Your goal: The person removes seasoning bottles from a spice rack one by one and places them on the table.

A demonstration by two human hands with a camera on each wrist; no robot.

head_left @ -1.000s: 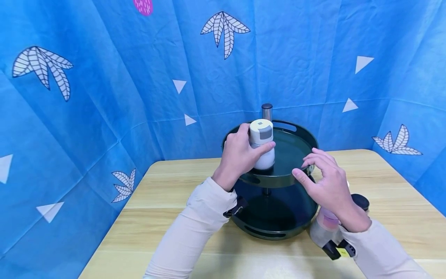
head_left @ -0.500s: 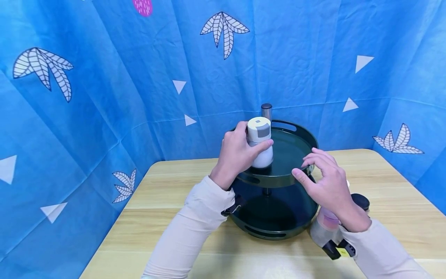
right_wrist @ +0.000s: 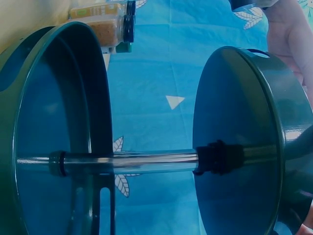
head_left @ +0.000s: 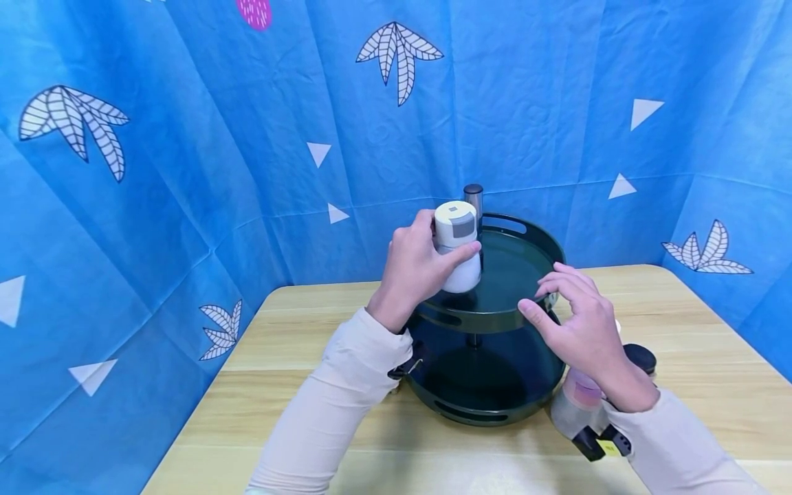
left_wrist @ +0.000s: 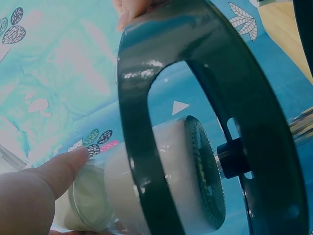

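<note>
My left hand grips a seasoning jar with a white lid, a grey panel and white contents. The jar stands upright over the left part of the upper tray of a dark green two-tier rack. In the left wrist view the base of the jar shows through the handle slot, apart from the tray floor. My right hand holds the upper tray's right rim, with the thumb in front and bent fingers over the edge. Below lies the lower tray, joined by a metal pole.
To the right of the rack, partly behind my right forearm, stand a jar with a pinkish band and a black-lidded jar. The right wrist view shows several spice bottles. A blue patterned cloth hangs behind the wooden table.
My left hand has moved the seasoning jar slightly up and to the left over the upper tray. The right hand and the rack have stayed in place.
</note>
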